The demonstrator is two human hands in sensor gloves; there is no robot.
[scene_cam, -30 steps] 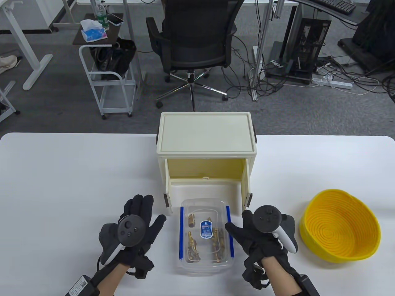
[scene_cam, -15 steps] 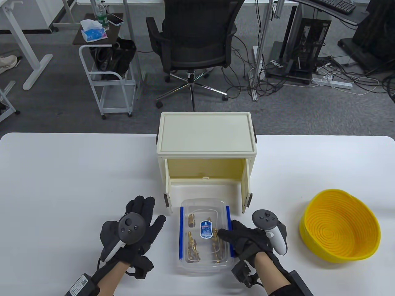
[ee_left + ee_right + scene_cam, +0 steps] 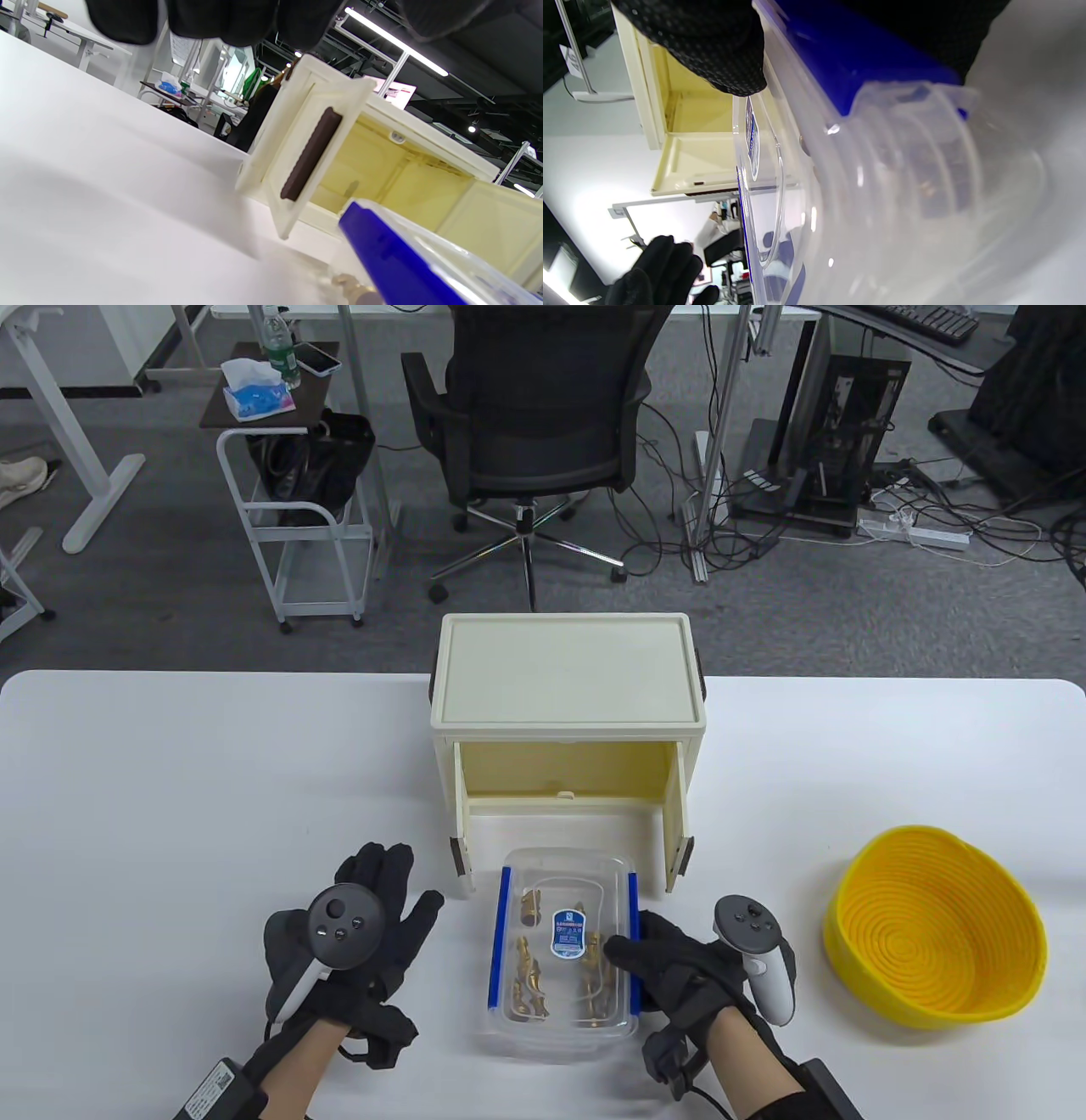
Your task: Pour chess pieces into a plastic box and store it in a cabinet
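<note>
1. Clear plastic makes up the lidded box [image 3: 560, 959], which sits on the white table [image 3: 170, 780] just in front of the open cabinet [image 3: 567, 704]; blue clips [image 3: 632, 933] run along both long sides of the lid.
2. Gold-coloured chess pieces [image 3: 530, 984] lie inside the box, seen through the lid around a blue label [image 3: 567, 935].
3. The right hand [image 3: 691, 976] grips the box's right edge: the thumb lies on top of the lid and the fingers [image 3: 704, 38] press beside the blue clip, as the right wrist view shows up close.
4. The left hand [image 3: 348, 942] lies flat on the table just left of the box, fingers spread wide, holding nothing and apart from the box.
5. The cream cabinet has both doors swung outward; the left wrist view shows the left door [image 3: 305, 144] with its dark brown handle strip [image 3: 312, 152] and the yellowish interior behind it.
6. A yellow woven basket [image 3: 933, 937] stands on the table well to the right of the right hand.
7. Behind the table stand a black office chair [image 3: 530, 407] and a white rolling cart [image 3: 297, 500].
</note>
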